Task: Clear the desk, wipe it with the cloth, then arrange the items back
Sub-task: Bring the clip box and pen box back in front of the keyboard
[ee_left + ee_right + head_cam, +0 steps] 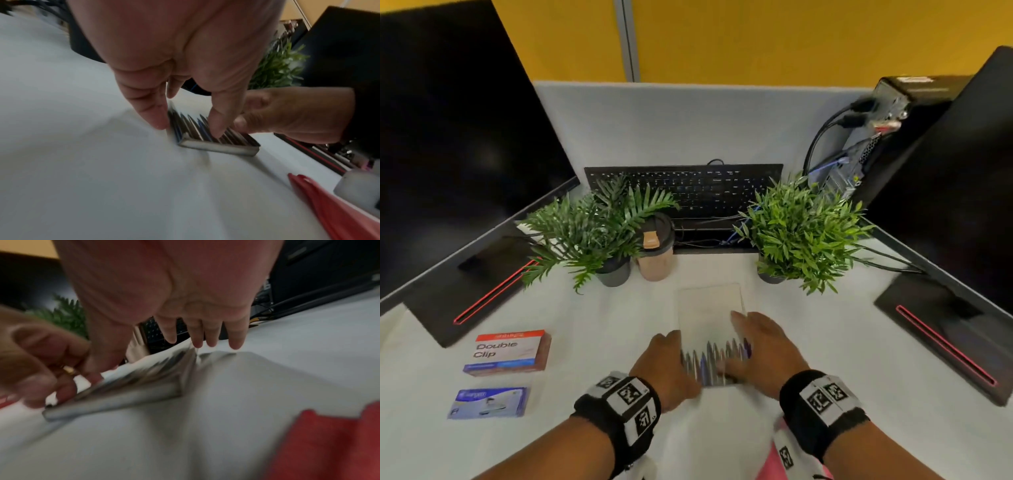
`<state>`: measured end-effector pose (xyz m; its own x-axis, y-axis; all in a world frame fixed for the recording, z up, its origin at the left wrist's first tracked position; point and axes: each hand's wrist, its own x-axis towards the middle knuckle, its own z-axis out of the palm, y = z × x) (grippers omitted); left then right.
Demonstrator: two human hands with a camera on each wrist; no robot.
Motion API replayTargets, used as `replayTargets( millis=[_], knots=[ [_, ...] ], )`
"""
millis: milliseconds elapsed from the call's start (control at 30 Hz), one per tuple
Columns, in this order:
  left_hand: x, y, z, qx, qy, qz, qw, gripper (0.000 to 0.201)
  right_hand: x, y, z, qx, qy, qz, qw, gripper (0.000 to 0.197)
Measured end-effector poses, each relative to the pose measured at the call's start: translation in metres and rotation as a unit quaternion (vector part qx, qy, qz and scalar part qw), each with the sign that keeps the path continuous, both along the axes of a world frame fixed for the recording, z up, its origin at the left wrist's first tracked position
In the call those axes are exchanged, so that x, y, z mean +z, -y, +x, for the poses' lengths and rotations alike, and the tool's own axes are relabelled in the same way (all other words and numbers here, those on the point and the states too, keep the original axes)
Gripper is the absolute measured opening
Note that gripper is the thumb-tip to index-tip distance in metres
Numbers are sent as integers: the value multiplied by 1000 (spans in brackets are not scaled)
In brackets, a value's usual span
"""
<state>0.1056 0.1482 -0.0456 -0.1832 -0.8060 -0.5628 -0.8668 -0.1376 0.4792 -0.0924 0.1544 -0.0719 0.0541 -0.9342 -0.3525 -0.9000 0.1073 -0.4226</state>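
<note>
A clear plastic pen box point(710, 318) with several pens inside lies flat on the white desk point(599, 394), front centre. My left hand point(671, 356) holds its near left corner, with a finger against the side and the thumb on top, as the left wrist view shows point(187, 128). My right hand point(756, 342) grips the right side: its fingers point(211, 340) reach down to the far edge and the thumb presses the lid. The box's end face point(216, 147) rests on the desk. A pink-red cloth point(770, 459) lies at the near edge by my right wrist.
Two potted plants point(592, 233) point(798, 233) and a lidded coffee cup point(655, 250) stand behind the box. A keyboard point(685, 185) leans on the partition. Monitors point(458, 154) point(955, 192) flank the desk. A Double Clip box point(508, 351) and a small blue box point(489, 402) lie at the left.
</note>
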Motion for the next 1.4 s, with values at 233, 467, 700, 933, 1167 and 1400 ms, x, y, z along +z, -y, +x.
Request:
replayTargets(
  millis=[233,467,700,933,1167,1400],
  knots=[
    [-8,30,-22,-37,36,-41,998,61,-24,18,-19,102,-100,45,989,129],
    [-20,64,-25,-88,46,-61,993,105,-24,60,-27,93,-81,48,991,128],
    [-26,77,-22,-82,13,-88,993,104,-23,69,-29,90,-75,34,993,126],
    [-30,81,-23,-79,10,-99,992,106,-26,72,-31,84,-70,27,994,126],
    [-33,86,-23,-61,3,-93,994,107,-28,73,-30,62,-59,5,996,120],
    [-30,73,1,186,-56,-115,974,84,-24,68,-27,51,-21,2,998,119]
  ],
)
